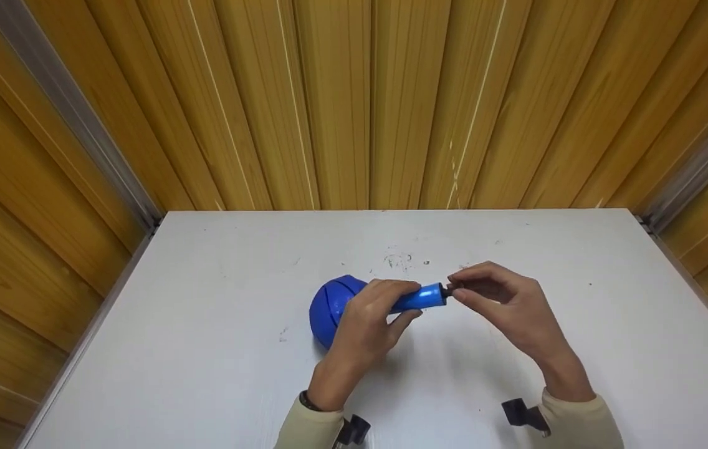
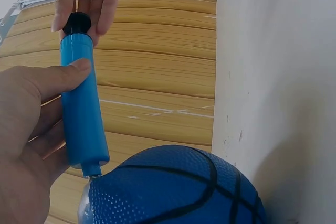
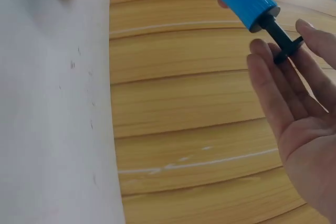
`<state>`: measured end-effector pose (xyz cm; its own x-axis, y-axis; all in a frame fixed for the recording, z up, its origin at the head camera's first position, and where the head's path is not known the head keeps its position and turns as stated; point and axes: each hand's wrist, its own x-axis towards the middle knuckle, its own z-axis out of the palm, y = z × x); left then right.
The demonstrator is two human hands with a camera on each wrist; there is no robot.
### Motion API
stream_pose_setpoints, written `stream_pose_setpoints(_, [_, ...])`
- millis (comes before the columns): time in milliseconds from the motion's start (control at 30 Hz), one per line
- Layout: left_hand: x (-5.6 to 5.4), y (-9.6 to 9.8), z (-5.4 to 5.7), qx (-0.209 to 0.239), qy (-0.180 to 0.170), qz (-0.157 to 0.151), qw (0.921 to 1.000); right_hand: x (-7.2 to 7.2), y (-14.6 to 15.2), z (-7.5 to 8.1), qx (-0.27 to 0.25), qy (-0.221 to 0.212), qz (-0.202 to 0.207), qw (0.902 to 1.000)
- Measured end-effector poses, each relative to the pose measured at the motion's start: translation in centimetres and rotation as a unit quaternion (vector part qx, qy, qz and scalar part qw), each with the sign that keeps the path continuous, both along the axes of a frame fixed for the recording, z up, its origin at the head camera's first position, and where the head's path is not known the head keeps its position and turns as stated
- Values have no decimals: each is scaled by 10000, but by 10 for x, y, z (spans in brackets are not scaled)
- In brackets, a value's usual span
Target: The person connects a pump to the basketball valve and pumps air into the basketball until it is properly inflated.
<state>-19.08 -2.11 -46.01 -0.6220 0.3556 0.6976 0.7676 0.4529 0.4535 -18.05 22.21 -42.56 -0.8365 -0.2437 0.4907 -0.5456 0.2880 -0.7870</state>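
A blue ball pump point(image 1: 425, 297) lies across the left hand point(image 1: 366, 321), whose thumb and fingers grip its barrel. The pump's tip meets the blue ball point(image 2: 173, 182), which has black seam lines and rests on the table beside that hand. At the other end, the right hand point(image 1: 519, 315) pinches the black T-shaped handle point(image 3: 289, 50) between thumb and fingers. A short length of black rod point(image 3: 276, 31) shows between barrel and handle. In the head view, the left hand hides part of both the ball and the pump.
The white table point(image 1: 204, 324) carries small dark scuffs near its middle. Behind it stands a wall of yellow-brown wood-look panels point(image 1: 341, 112), with metal strips along the corners. A small black camera mount sits at each sleeve cuff.
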Motion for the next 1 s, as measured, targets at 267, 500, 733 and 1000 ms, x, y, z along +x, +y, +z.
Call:
stream_pose_setpoints(267, [-1,0,-3,-118,154,-213,9996,1,-6,0,918,279,33,9954])
stream_pose_setpoints(500, [-7,-11,-2,-206,366,-66,9991,-2,1,-2,760,409,-180,9961])
stream_pose_setpoints(733, [-11,-14,-6,-585,357,59,9976,-2,6,-4,665,214,-224,9973])
stream_pose_setpoints(1000, [-12,-12,-9,-769,378,182,9962,-2,8,-1,1112,41,-221,9935])
